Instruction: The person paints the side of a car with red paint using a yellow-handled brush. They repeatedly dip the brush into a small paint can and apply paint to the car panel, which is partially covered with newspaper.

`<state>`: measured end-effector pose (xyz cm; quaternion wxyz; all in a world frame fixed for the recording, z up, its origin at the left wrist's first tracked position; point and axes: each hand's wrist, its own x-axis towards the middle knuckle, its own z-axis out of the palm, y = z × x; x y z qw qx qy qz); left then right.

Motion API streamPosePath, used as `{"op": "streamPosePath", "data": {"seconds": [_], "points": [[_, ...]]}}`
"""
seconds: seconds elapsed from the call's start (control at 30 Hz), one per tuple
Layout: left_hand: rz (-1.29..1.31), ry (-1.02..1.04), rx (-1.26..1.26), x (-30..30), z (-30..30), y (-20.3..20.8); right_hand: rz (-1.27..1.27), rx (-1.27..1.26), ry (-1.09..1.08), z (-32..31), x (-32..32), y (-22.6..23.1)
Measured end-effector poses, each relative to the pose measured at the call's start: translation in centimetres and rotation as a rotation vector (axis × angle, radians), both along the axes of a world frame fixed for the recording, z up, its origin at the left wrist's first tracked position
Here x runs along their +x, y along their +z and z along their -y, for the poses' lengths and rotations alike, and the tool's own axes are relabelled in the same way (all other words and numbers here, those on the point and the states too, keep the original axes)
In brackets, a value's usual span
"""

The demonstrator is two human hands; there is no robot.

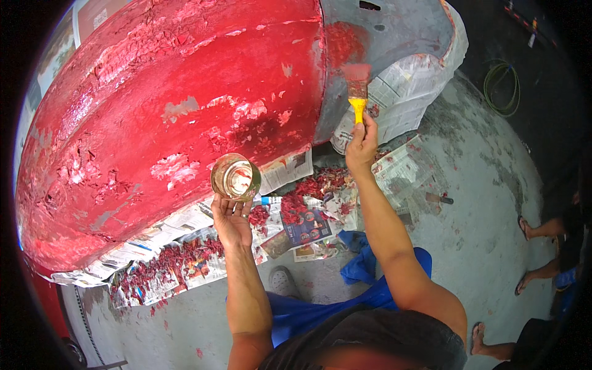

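Note:
A round, open metal tin (235,177) rests in my left hand (233,225), whose fingers grip it from below. Its inside is shiny, with reddish smears at the bottom. My right hand (362,148) is closed round the yellow handle of a paintbrush (357,92). The red-stained bristles lie against or just above a grey car panel (407,31), below a patch of red; contact is hard to tell. Left of the seam, a red car body panel (265,68) has wrinkled, blistered and peeling paint with pale bare spots.
Newspaper sheets (401,92) cover part of the car and the floor, littered with red paint flakes (179,265). A blue cloth (357,256) lies by my legs, a scraper (439,198) further right. Beyond are a coiled hose (502,89) and other people's feet (533,228).

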<state>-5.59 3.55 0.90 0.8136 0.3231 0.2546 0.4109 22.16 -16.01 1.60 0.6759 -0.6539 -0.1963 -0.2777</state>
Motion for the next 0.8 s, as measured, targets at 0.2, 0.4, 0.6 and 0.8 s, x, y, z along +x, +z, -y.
{"op": "streamPosePath", "data": {"seconds": [0.2,0.4,0.6,0.8], "points": [[-0.021,0.006,0.016,-0.1,0.0,-0.3,0.023,-0.13,-0.002,-3.5,3.1,-1.5],[-0.005,0.009,0.022,-0.6,-0.1,-0.4,0.112,-0.305,-0.155,-3.6,2.8,-2.3],[-0.001,0.016,0.019,-0.3,0.1,0.1,0.242,-0.259,-0.195,-5.3,2.7,-1.7],[0.004,0.016,0.02,-0.3,0.5,0.9,0.228,-0.289,-0.214,-4.9,2.5,-2.4]]}}
